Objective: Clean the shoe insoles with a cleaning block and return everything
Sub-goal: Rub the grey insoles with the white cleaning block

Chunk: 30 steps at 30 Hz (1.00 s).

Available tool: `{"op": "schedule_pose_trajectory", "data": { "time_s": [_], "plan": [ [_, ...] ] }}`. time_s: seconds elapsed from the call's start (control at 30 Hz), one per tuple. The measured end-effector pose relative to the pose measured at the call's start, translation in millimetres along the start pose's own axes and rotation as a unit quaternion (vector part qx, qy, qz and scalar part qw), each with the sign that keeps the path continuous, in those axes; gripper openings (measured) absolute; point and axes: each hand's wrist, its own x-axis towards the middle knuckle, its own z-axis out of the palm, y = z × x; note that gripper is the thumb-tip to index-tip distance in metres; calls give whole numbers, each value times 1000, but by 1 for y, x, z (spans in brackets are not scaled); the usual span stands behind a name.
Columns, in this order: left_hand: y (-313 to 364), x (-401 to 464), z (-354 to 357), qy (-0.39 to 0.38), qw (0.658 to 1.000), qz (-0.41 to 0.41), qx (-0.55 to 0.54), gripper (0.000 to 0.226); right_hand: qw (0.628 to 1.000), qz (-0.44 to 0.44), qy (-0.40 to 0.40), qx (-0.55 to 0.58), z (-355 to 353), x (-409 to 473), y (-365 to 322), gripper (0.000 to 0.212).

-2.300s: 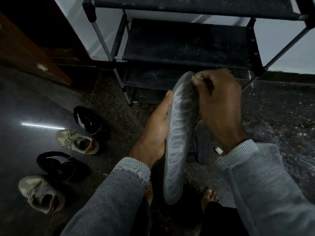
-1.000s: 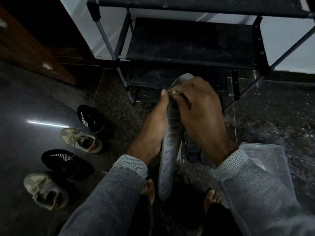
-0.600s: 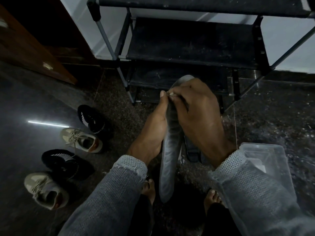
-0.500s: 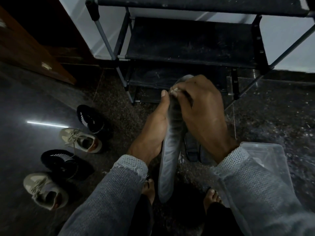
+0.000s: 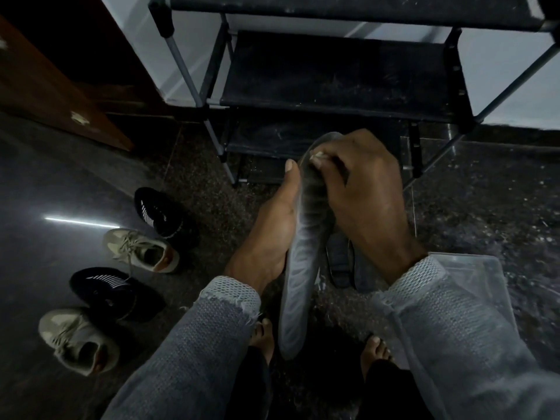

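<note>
Both arms wear grey knit sleeves with a coarse, pebbled weave. The left sleeve (image 5: 194, 344) ends in a paler, open-mesh cuff (image 5: 235, 291) with a frayed, ragged edge and loose threads, set back from the fingers (image 5: 291, 168) at the wrist. The right sleeve (image 5: 460, 338) has the same pale mesh cuff (image 5: 421, 271). Both hands are bare, with no rings or watch visible. Dark trousers (image 5: 391, 389) cover the legs, and both feet (image 5: 374, 348) are bare.

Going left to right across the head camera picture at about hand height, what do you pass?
Tan shoe → black shoe → left hand → grey insole → right hand → clear plastic box.
</note>
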Motion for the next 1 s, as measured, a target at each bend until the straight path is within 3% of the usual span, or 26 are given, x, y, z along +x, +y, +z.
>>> {"op": "schedule_pose_trajectory", "data": {
  "time_s": [0.13, 0.4, 0.6, 0.83, 1.0],
  "plan": [
    [-3, -1, 2, 1, 1000, -7, 17, 60, 998, 56, 25, -19, -10, 5, 11, 12],
    [0, 2, 4, 23, 999, 19, 22, 57, 1000, -11, 0, -2, 2, 1, -3, 15],
    [-2, -3, 7, -10, 1000, 8, 16, 55, 997, 68, 42, -17, -12, 8, 15, 13],
    [2, -1, 6, -10, 1000, 25, -2, 53, 999, -30, 15, 8, 5, -3, -12, 15],
    [-1, -1, 6, 4, 1000, 7, -1, 58, 998, 40, 39, -29, -9, 7, 11, 14]
  ]
}}
